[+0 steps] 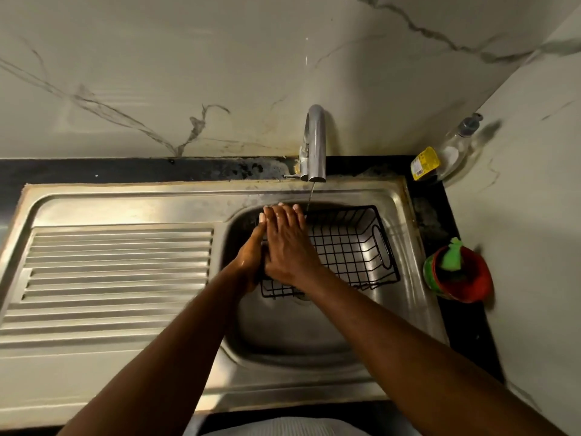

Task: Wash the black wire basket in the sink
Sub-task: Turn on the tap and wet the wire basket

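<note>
The black wire basket, resting in the basin of the sink below the tap, is merely pressed at its left wall between the flat, straight-fingered left hand and right hand, so it may be knocked askew if wet palms slip.

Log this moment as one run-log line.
hands: left hand and right hand flat, palm to palm | black wire basket: in sink, beneath hands | tap: thin stream running
</note>
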The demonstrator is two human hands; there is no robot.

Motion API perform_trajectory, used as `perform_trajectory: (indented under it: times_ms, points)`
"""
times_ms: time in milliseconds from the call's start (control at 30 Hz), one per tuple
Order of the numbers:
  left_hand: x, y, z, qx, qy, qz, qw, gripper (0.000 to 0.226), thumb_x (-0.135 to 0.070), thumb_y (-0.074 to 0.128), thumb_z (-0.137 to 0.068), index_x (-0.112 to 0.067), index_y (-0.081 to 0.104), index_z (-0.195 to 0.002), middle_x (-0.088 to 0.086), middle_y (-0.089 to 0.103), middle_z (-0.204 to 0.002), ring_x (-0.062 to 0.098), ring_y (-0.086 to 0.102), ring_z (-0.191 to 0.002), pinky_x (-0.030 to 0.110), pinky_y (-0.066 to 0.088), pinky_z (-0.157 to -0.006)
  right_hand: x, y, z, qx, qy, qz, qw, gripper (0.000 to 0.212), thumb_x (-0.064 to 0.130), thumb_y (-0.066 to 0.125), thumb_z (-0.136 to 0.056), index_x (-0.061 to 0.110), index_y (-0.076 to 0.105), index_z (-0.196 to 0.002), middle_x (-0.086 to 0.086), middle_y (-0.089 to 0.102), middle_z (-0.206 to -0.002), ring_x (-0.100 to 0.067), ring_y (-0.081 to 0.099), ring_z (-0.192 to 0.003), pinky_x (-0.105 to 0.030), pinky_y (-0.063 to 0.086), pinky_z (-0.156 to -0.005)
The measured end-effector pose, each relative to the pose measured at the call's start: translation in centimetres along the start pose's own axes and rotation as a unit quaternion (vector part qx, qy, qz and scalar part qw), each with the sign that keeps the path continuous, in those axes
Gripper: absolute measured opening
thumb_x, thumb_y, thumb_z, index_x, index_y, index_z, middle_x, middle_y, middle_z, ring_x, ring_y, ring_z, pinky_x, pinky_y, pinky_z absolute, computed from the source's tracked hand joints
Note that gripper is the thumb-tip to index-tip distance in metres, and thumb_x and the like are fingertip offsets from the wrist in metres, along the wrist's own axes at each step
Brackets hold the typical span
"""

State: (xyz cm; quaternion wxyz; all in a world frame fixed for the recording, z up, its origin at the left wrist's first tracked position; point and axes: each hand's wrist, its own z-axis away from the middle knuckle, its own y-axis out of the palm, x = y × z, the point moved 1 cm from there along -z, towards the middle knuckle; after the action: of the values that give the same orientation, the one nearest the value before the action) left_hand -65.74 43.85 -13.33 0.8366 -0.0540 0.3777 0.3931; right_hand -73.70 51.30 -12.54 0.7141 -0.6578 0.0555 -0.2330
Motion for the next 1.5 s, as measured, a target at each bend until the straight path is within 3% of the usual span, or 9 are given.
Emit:
perform_trajectory:
  times_ms: [133, 333, 433, 567, 767, 900, 1100, 1267, 1500]
  points:
    - [0.0, -1.3, 0.0, -0.015, 0.022, -0.01, 1.0, 0.068, -0.084, 0.042, -0.09, -0.044, 0.056, -0.143, 0.01, 0.066, -0.135, 0.032, 0.066, -0.121, 0.053, 0.056, -0.095, -4.9, -1.0, -0.7, -0.041, -0.073, 0.022, 0.996, 0.079, 0.058, 0.042, -0.1, 0.031, 0.004, -0.164, -0.006, 0.021, -0.169, -0.027, 0.015, -0.156, -0.056, 0.004, -0.126]
    - [-1.3, -2.9, 0.2, -0.047, 0.045, -0.052, 0.997, 0.078, -0.081, 0.042, -0.089, -0.039, 0.037, -0.155, 0.023, 0.065, -0.124, 0.041, 0.069, -0.107, 0.055, 0.06, -0.087, -14.8, 0.2, 1.9, -0.063, 0.235, 0.005, 0.97, 0.076, 0.064, 0.032, -0.1, 0.021, 0.017, -0.161, -0.02, 0.042, -0.154, -0.04, 0.04, -0.142, -0.059, 0.031, -0.116]
    - [-1.0, -2.4, -0.1, -0.052, 0.045, -0.058, 0.996, 0.08, -0.082, 0.042, -0.091, -0.037, 0.035, -0.157, 0.022, 0.066, -0.122, 0.04, 0.07, -0.105, 0.053, 0.061, -0.085, -12.1, 0.8, 2.5, -0.081, 0.301, -0.029, 0.95, 0.089, 0.069, 0.033, -0.098, 0.012, 0.009, -0.163, -0.023, 0.019, -0.166, -0.042, 0.02, -0.153, -0.062, 0.021, -0.122]
    - [-1.0, -0.5, 0.6, -0.032, 0.06, -0.062, 0.996, 0.103, -0.094, 0.049, -0.072, -0.04, 0.034, -0.158, 0.017, 0.059, -0.14, 0.035, 0.068, -0.114, 0.051, 0.06, -0.086, -4.9, 0.4, 2.8, -0.153, 0.116, -0.073, 0.979, 0.092, 0.061, 0.045, -0.101, 0.007, 0.005, -0.164, -0.014, -0.003, -0.172, -0.03, -0.004, -0.159, -0.054, 0.007, -0.128]
    - [-1.2, -1.3, -0.2, -0.042, 0.076, -0.024, 0.996, 0.088, -0.089, 0.053, -0.08, -0.028, 0.056, -0.143, 0.013, 0.066, -0.135, 0.033, 0.069, -0.116, 0.056, 0.058, -0.094, -4.1, -1.9, 2.2, -0.302, 0.004, -0.172, 0.938, 0.036, 0.026, 0.069, -0.092, 0.013, 0.066, -0.125, -0.007, 0.059, -0.13, -0.018, 0.055, -0.123, -0.026, 0.049, -0.101]
    - [-2.0, -2.0, 0.2, -0.055, 0.059, 0.014, 0.997, 0.061, -0.077, 0.039, -0.095, -0.026, 0.064, -0.115, 0.012, 0.069, -0.125, 0.035, 0.066, -0.114, 0.05, 0.053, -0.099, -8.3, -1.8, 1.4, -0.107, 0.151, -0.205, 0.961, 0.019, 0.039, 0.07, -0.092, 0.024, 0.066, -0.103, 0.006, 0.069, -0.091, -0.014, 0.069, -0.086, -0.027, 0.053, -0.066]
    - [-2.4, -0.3, 0.2, -0.046, 0.083, 0.029, 0.995, 0.066, -0.079, 0.042, -0.09, -0.022, 0.064, -0.117, 0.011, 0.072, -0.122, 0.034, 0.067, -0.116, 0.056, 0.049, -0.106, -8.9, -1.4, -0.4, 0.042, 0.294, -0.117, 0.948, 0.101, 0.074, 0.04, -0.095, 0.015, -0.004, -0.164, -0.013, -0.006, -0.171, -0.04, 0.001, -0.156, -0.055, 0.015, -0.124]
    - [-3.1, 0.9, 0.0, -0.012, 0.096, 0.031, 0.995, 0.089, -0.088, 0.05, -0.081, -0.014, 0.067, -0.127, 0.011, 0.075, -0.122, 0.031, 0.068, -0.12, 0.056, 0.048, -0.108, -3.3, -0.9, -1.5, 0.077, 0.229, -0.106, 0.965, 0.103, 0.079, 0.022, -0.095, 0.012, -0.025, -0.157, -0.019, -0.04, -0.159, -0.039, -0.04, -0.145, -0.056, -0.02, -0.121]
    - [-3.2, -1.3, -0.4, -0.022, 0.125, 0.005, 0.992, 0.097, -0.092, 0.048, -0.081, -0.011, 0.067, -0.131, 0.014, 0.072, -0.126, 0.034, 0.067, -0.121, 0.059, 0.048, -0.108, -3.6, -2.3, -1.2, 0.251, -0.14, -0.08, 0.954, 0.082, 0.036, 0.051, -0.104, 0.033, -0.005, -0.163, 0.008, -0.029, -0.165, -0.015, -0.035, -0.146, -0.044, -0.009, -0.122]
